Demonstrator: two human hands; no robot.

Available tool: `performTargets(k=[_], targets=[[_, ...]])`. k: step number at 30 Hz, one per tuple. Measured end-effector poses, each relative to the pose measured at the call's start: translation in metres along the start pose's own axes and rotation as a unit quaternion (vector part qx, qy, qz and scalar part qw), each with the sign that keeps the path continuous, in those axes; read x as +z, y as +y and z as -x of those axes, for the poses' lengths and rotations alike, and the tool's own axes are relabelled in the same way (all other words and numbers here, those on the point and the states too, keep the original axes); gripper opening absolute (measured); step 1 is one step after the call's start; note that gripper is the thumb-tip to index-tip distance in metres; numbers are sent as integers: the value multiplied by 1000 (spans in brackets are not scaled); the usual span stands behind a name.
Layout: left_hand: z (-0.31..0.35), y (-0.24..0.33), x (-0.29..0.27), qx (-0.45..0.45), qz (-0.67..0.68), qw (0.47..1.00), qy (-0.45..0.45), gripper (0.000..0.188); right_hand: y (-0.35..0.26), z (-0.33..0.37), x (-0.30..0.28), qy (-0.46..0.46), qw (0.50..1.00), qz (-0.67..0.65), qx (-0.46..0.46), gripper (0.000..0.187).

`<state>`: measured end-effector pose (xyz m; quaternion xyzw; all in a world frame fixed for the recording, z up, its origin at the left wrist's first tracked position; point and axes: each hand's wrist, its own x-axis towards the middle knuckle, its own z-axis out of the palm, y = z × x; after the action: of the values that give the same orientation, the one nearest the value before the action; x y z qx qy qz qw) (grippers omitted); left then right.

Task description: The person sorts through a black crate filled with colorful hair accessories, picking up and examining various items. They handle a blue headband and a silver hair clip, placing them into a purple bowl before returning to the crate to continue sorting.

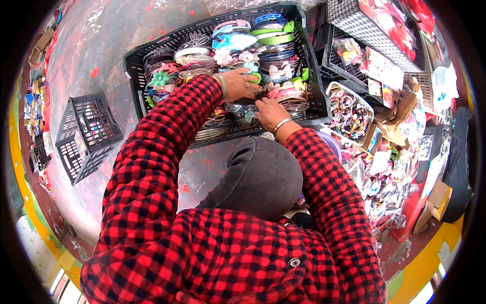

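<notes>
Presently, black perforated plastic crate (315,83): upper middle of the frame, packed with rows of assorted thin hair bands; stiff-walled, probably heavy when full, best lifted by its rim.
Left hand (240,85): over the crate's middle, fingers among the bands; whether its grip is clamped on one, I cannot tell.
Right hand (272,112): just beside, slightly lower right; fingertips partly hidden, so its grip cannot be told either.
Pink curved hair bands (291,96): near the right hand; likely light and springy, best taken at the arch.
Pale pink petalled flower (223,57): seems delicate; hold the band instead.
Fluffy light-blue trim (238,41): looks soft, easily crushed.
</notes>
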<state>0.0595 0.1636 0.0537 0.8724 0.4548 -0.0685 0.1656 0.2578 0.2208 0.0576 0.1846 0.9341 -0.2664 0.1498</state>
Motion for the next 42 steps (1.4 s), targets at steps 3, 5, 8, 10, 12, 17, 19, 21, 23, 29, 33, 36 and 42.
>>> performTargets(k=[3, 5, 8, 10, 12, 17, 19, 21, 23, 29, 33, 36, 42], targets=[[-1, -12, 2, 16, -21, 999, 23, 31, 0, -7, -4, 2, 1000, 31, 3, 27], [-3, -17, -2, 31, -20, 999, 36, 27, -4, -14, -12, -12, 999, 35, 7, 28], [-4, -20, 1, 55, -36, 997, 38, 27, 0, -25, -5, 48, 998, -31, 26, 28], [-5, -24, 5, 66, -17, 997, 46, 27, 1, -29, -3, 59, 997, -38, 25, 29], [-7, -26, 7, 73, -3, 996, 49, 28, -1, -27, 5, 67, 996, -31, 44, 29], [-7, -25, 0, 73, 1, 997, 37, 30, -7, -32, 19, 100, 986, -62, 114, 32], [-7, -20, -1, 52, 18, 998, 21, 34, -11, -37, 16, 97, 968, -132, 190, 37], [-8, -18, 2, 22, 49, 998, 29, 38, -12, -35, 8, 91, 954, -180, 220, 50], [-8, -13, -2, 2, 50, 999, 13, 39, -4, -36, 16, 86, 962, -160, 202, 52], [18, 24, 12, -158, 47, 981, 99, 44, -14, -36, 12, -22, 950, -119, 287, 74], [31, 43, 34, -250, 68, 958, 121, 54, -5, -41, 15, -77, 942, -175, 276, 86], [28, 54, 45, -291, 88, 945, 119, 56, 15, -48, 42, -2, 939, -235, 251, 90], [22, 46, 47, -324, 120, 933, 99, 55, 19, -59, 47, 3, 938, -269, 221, 87]])
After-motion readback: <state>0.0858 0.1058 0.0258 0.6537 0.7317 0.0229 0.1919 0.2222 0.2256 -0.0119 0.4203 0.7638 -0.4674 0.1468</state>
